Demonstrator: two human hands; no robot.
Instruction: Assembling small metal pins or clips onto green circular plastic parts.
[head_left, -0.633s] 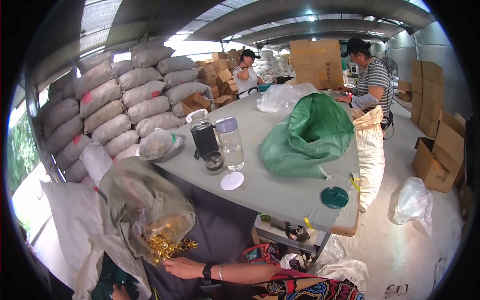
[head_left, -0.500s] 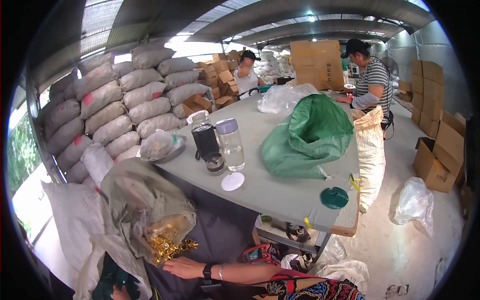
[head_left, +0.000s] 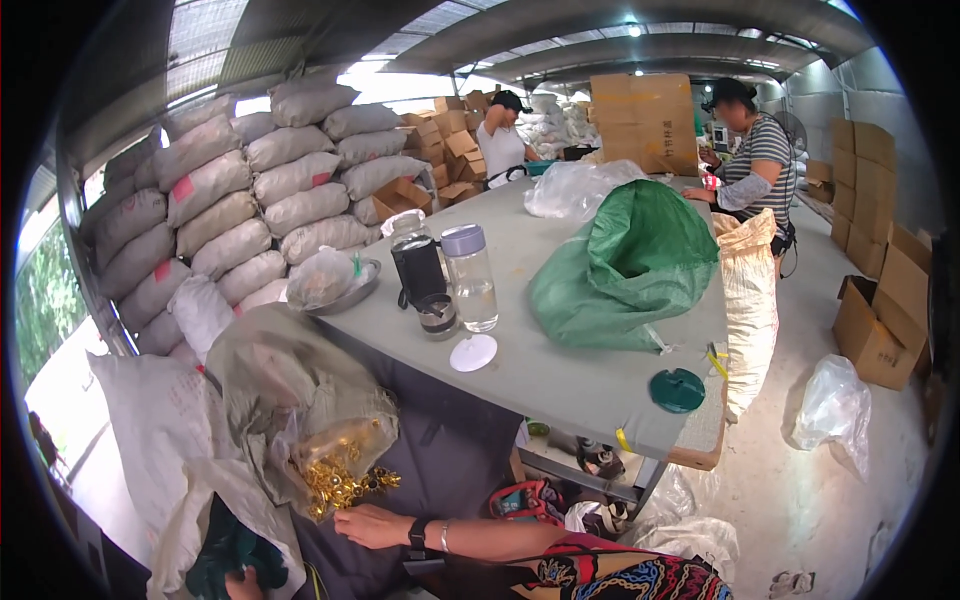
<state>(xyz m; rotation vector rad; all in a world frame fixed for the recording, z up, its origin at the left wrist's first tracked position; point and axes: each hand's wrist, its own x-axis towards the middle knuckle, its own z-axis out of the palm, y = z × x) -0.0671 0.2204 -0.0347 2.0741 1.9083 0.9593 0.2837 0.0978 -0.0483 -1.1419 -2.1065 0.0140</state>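
At the lower left, my left hand [head_left: 243, 583] reaches into an open white woven sack [head_left: 172, 560]. Its fingers curl against dark green pieces [head_left: 228, 545] in there, and the lower part of the hand is cut off. My right hand [head_left: 370, 526] is low over the dark cloth [head_left: 450, 470], its fingers drawn together beside a heap of shiny gold pieces [head_left: 345, 483]. The heap spills from a grey-green sack [head_left: 285, 365] with a clear plastic liner. Whatever those fingertips hold is too small to tell.
Ahead is a grey table [head_left: 580, 390] with a black-sleeved jar [head_left: 415, 265], a clear bottle [head_left: 470, 285], a white lid [head_left: 473, 353], a green sack [head_left: 610, 290] and a dark green disc [head_left: 677, 390]. Two people work beyond. Stacked sacks [head_left: 220, 190] line the left.
The view has shifted slightly, while my hands keep nearly the same places. At the back, one person has turned and lowered an arm; the person at the right has raised one hand.
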